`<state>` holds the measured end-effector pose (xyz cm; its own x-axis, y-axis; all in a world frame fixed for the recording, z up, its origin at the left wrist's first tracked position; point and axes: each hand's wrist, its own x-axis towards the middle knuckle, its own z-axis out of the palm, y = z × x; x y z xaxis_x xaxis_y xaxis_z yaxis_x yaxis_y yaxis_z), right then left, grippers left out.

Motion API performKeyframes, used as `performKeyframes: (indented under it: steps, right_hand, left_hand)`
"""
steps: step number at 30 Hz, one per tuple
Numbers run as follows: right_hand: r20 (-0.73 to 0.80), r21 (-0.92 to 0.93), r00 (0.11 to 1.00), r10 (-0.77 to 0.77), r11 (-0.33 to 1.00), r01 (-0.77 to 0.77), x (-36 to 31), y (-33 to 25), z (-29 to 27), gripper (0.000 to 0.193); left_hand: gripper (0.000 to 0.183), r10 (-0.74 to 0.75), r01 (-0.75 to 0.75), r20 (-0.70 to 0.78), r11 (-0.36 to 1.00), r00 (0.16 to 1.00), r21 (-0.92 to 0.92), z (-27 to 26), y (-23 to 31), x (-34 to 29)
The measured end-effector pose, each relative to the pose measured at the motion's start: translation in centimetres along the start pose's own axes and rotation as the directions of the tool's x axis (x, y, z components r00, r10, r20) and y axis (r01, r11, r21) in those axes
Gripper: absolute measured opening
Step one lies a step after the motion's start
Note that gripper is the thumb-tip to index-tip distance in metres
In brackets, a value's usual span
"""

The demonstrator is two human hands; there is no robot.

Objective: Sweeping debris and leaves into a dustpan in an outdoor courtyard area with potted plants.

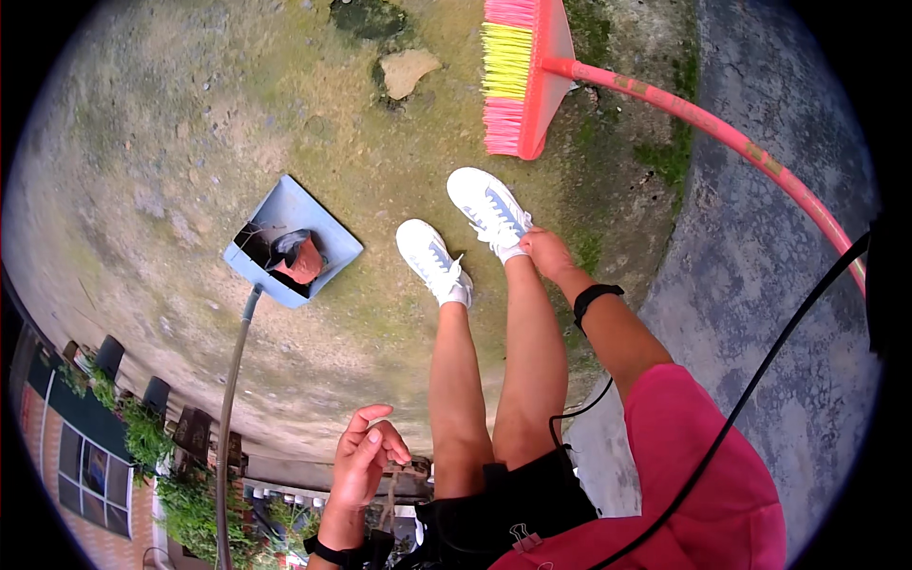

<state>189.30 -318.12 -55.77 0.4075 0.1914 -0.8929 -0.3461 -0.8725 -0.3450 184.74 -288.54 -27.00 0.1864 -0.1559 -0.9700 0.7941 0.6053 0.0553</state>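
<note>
My right hand [548, 253] reaches down to my right foot, its fingers closed at the ankle edge of a white lace-up shoe [489, 209]; the fingertips are partly hidden. A matching white shoe [432, 256] is on my left foot. Loosely bent with its fingers apart, my left hand [366, 458] hangs beside my left leg and holds nothing. A blue-grey dustpan [334, 242] lies left of my feet, with a crumpled orange-brown and black piece [300, 258] in it. Beyond my right foot is a broom [548, 104] with pink and yellow bristles.
The broom's red pole [708, 119] curves off to the right, and the dustpan's long handle [228, 418] runs to the lower left. A black cable [760, 380] crosses the right side. Mossy concrete [190, 142] meets a greyer strip [760, 256]. Potted plants [142, 432] stand at lower left.
</note>
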Motion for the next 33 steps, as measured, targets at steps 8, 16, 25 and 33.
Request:
performKeyframes:
  steps: [8,16,25,33]
  right_hand:
    - [0.013,-0.429,0.964,-0.265,0.869,0.245,0.1,-0.8,0.4,0.016]
    - [-0.181,0.171,0.958,0.223,0.966,-0.192,0.2,0.5,0.4,0.011]
    - [-0.095,0.016,0.995,0.013,1.0,-0.012,-0.4,0.2,-0.2,0.014]
    - [0.049,-0.252,0.985,0.168,0.956,-0.151,0.9,-1.8,-0.9,0.013]
  left_hand:
    - [0.031,0.001,-0.001,-0.02,1.0,1.0,0.001,-0.3,-0.1,0.0]
    - [0.036,-0.002,0.005,-0.046,0.998,0.999,0.064,0.4,0.4,1.1]
    - [0.029,0.046,-0.047,0.012,0.995,0.999,0.083,1.4,1.4,3.6]
    - [0.031,0.02,-0.018,-0.014,0.995,1.0,0.095,0.6,0.4,3.3]
